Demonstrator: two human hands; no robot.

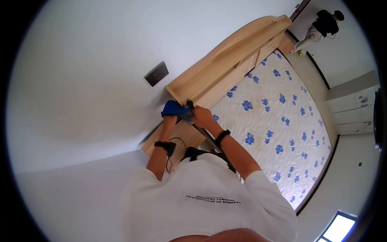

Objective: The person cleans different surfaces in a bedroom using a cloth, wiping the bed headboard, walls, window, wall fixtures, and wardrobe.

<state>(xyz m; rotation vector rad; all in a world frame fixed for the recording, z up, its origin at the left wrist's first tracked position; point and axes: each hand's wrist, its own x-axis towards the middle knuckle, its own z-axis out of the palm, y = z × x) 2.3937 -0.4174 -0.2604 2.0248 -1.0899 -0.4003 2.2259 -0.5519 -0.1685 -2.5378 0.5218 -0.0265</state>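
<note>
1. One view, head: found blue cloth (172, 108), possibly a mitt, over the left hand (170, 119), near one end of the wooden headboard (229, 56) and the bedside cabinet (185, 132). Cannot confirm contact with either.
2. Noted left fingers hidden under the cloth; cannot tell whether spread or closed.
3. Noted right hand (204, 117) curled in at the cloth's darker, blurred end; cannot verify a grip.
4. Judge light, soft and limp; hardly fragile, with little tendency to slip.
5. Recommend taking hold by bunched folds, or by opposite edges for flatness.
</note>
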